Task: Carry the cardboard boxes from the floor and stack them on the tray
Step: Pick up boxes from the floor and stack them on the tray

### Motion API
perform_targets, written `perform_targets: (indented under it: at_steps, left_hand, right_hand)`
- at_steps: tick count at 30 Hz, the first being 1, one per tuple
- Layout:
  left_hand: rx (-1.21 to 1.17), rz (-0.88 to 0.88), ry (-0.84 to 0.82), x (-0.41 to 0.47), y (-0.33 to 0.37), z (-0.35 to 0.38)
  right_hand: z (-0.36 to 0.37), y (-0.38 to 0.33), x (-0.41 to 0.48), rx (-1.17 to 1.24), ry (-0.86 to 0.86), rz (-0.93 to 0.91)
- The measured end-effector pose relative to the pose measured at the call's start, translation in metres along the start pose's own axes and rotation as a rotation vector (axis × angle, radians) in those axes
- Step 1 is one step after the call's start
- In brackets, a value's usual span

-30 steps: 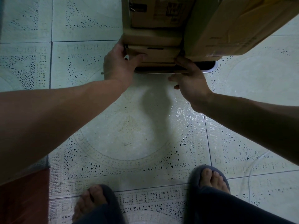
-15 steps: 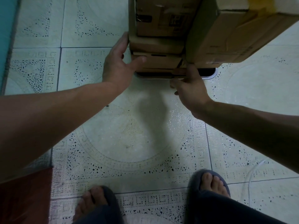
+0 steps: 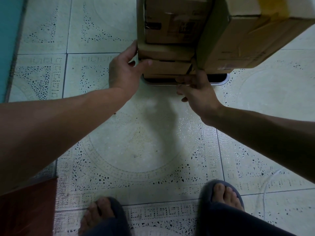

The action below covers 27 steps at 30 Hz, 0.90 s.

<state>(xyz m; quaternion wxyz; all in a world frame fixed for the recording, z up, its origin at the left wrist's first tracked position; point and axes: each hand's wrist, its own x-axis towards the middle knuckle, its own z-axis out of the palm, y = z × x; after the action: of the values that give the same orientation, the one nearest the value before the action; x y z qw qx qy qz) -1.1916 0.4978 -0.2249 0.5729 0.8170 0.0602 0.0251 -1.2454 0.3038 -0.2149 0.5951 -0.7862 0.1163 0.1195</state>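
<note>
Down on a pale patterned tile floor, a person reaches two bare hands to a stack of cardboard boxes standing on one white-rimmed tray at the top of the view. At least four boxes can be counted, with the upper ones cut off by the frame. Two flat boxes sit low in the stack, an upright labelled box stands above them, and one large box is on the right. The flat boxes and the tray lie with their long sides running left to right. The large box sits skewed, a lower corner turned toward the person and reaching past the tray's right end in this view.

The left hand is spread around the stack's near left corner, fingers flat on the side and thumb pressed to the front of a flat box. The right hand curls its fingers at the tray's front rim and pinches it just below the lowest box.

Two feet in dark slippers stand at the bottom edge, well apart from the tray. A teal wall borders the left, a reddish-brown surface fills the lower left corner, and one thin white cable curves over the tiles on the right.
</note>
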Motion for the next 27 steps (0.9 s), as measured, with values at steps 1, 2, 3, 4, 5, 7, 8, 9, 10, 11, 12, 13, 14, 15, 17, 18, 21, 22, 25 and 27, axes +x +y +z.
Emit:
perform_targets:
  at_steps: [1, 2, 3, 4, 5, 7, 8, 9, 10, 11, 12, 13, 14, 15, 17, 18, 21, 22, 25, 27]
  left_hand:
    - [-0.007, -0.004, 0.005, 0.000, -0.001, 0.000]
    - [-0.015, -0.007, 0.009, 0.001, -0.001, 0.000]
    - [-0.024, -0.009, 0.015, 0.000, -0.001, 0.000]
    - [-0.035, -0.010, 0.020, 0.000, 0.000, 0.001]
    - [-0.049, -0.011, 0.022, -0.001, 0.000, 0.001]
    - [-0.067, -0.014, 0.022, -0.002, 0.000, 0.002]
    - [-0.065, -0.014, 0.018, -0.003, 0.001, 0.002]
    - [-0.056, -0.013, 0.015, -0.003, 0.001, 0.001]
    - [-0.039, -0.009, 0.013, -0.003, 0.002, 0.001]
    - [-0.012, -0.006, 0.013, -0.004, 0.004, 0.000]
    - [0.027, 0.003, 0.015, -0.005, 0.006, -0.001]
    - [0.072, 0.024, 0.020, -0.006, 0.009, -0.002]
    - [0.116, 0.060, 0.022, -0.007, 0.013, -0.002]
    - [0.152, 0.106, 0.022, -0.008, 0.016, -0.003]
    - [0.185, 0.187, 0.024, -0.008, 0.023, -0.003]
    - [0.192, 0.213, 0.021, -0.007, 0.026, -0.003]
    - [0.190, 0.234, -0.005, -0.002, 0.028, -0.001]
    - [0.186, 0.229, -0.015, 0.000, 0.027, 0.000]
    - [0.166, 0.220, -0.031, 0.002, 0.025, 0.000]
    - [0.145, 0.224, -0.030, 0.001, 0.026, 0.000]
  right_hand:
    - [0.000, 0.001, 0.000, -0.012, 0.002, -0.003]
    - [-0.001, 0.002, 0.000, -0.028, 0.008, -0.003]
    - [-0.001, 0.003, 0.000, -0.043, 0.018, 0.002]
    - [-0.001, 0.004, 0.000, -0.054, 0.027, 0.007]
    - [-0.001, 0.004, 0.000, -0.063, 0.034, 0.012]
    - [-0.001, 0.004, -0.001, -0.067, 0.038, 0.017]
    - [-0.001, 0.003, -0.002, -0.070, 0.036, 0.018]
    - [0.000, 0.003, -0.003, -0.076, 0.033, 0.018]
    - [0.000, 0.002, -0.003, -0.087, 0.035, 0.014]
    - [0.001, 0.001, -0.005, -0.104, 0.041, 0.006]
    - [0.002, 0.000, -0.006, -0.126, 0.045, -0.004]
    - [0.003, -0.001, -0.008, -0.149, 0.042, -0.017]
    - [0.003, -0.002, -0.011, -0.170, 0.029, -0.030]
    - [0.004, -0.003, -0.013, -0.183, 0.013, -0.041]
    - [0.006, -0.005, -0.017, -0.200, 0.002, -0.073]
    - [0.007, -0.007, -0.019, -0.207, 0.002, -0.088]
    - [0.011, -0.014, -0.021, -0.174, 0.013, -0.101]
    - [0.012, -0.017, -0.020, -0.155, 0.017, -0.107]
    - [0.014, -0.028, -0.016, -0.112, 0.034, -0.112]
    - [0.014, -0.032, -0.011, -0.075, 0.045, -0.089]
